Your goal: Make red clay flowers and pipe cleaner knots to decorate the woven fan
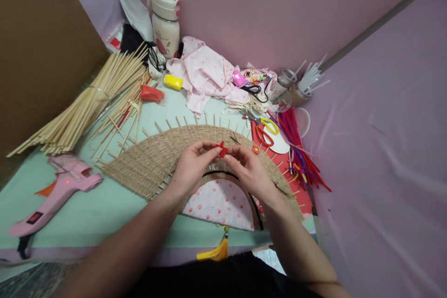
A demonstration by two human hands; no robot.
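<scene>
Between the fingertips of my left hand (192, 163) and my right hand (249, 170) is a small red flower-shaped piece (222, 150). Both hands pinch it from either side, above the woven fan (150, 163). Thin wooden sticks poke out along the fan's curved outer edge. A little red flower with a yellow centre (255, 149) rests on the weave, right of my right hand. Below my hands, a half-round panel of white flowered cloth (220, 205) has a dark band around its arc. A yellow tassel (218, 249) hangs under the panel.
A pink glue gun (57, 200) with a lit red light lies at left, near a bundle of wooden sticks (94, 98). Scissors (265, 132) and pipe cleaners (296, 144) are at right. A bottle (165, 28) and pink cloth (206, 70) stand behind, with yellow (173, 82) and red packets (152, 94).
</scene>
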